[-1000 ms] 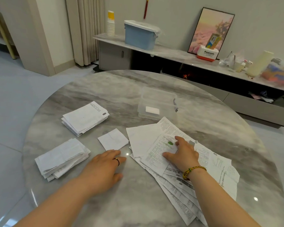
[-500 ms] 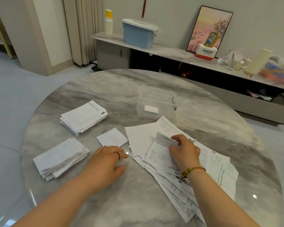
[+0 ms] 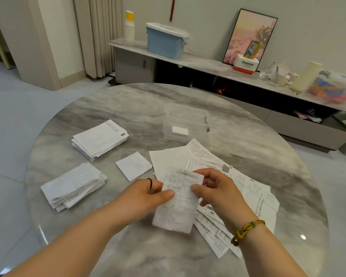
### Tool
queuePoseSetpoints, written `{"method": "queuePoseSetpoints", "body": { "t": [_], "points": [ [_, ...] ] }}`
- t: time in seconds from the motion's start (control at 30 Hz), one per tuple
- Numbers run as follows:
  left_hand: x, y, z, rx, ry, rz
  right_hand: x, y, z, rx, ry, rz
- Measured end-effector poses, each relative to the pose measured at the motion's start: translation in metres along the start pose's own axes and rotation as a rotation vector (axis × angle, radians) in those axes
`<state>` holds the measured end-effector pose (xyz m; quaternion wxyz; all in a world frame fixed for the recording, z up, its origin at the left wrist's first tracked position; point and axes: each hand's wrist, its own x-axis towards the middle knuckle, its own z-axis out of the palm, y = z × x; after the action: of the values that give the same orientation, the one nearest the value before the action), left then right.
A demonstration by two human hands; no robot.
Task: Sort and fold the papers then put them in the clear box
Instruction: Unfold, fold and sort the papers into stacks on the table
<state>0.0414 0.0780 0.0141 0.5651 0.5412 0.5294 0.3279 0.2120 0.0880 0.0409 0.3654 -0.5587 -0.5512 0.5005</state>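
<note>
Printed white paper sheet (image 3: pixel 178 198) pinched at frame centre by left hand (image 3: pixel 146 198) and right hand (image 3: pixel 218 190), above loose paper pile (image 3: pixel 254 188); clear plastic box (image 3: pixel 186 121) beyond.

Bare table (image 3: pixel 111 166) left of my fingers (image 3: pixel 162 195), between small folded paper (image 3: pixel 134 165) and stacks (image 3: pixel 99 139); loose papers (image 3: pixel 254 188), clear box (image 3: pixel 185 116) block ahead.

We note a round grey marble table (image 3: pixel 128 108), pale tiled floor (image 3: pixel 18 116), beige curtain (image 3: pixel 96 33) and a low console (image 3: pixel 188 62) (cluttered at right) along the grey wall (image 3: pixel 208 9).
</note>
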Motion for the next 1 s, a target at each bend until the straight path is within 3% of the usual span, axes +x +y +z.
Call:
{"method": "queuePoseSetpoints", "body": {
  "t": [0.17,0.3,0.47,0.6,0.8,1.0],
  "points": [
    [-0.003,0.008,0.003,-0.226,0.069,-0.088,0.002,0.005,0.007,0.108,0.056,0.126],
    [-0.003,0.012,0.002,-0.265,0.121,-0.094,0.003,0.007,0.007,0.060,-0.125,0.272],
    [-0.004,0.013,-0.001,-0.211,0.096,-0.088,0.004,0.010,0.011,0.129,-0.161,0.198],
    [-0.004,0.016,-0.007,-0.230,0.168,-0.063,0.004,0.009,0.012,0.129,-0.186,0.181],
    [-0.006,0.016,-0.014,-0.349,0.123,-0.046,0.005,0.008,0.015,0.250,-0.152,0.198],
    [-0.008,0.018,-0.014,-0.281,0.084,-0.039,0.007,0.008,0.015,0.271,-0.098,0.189]
  ]
}}
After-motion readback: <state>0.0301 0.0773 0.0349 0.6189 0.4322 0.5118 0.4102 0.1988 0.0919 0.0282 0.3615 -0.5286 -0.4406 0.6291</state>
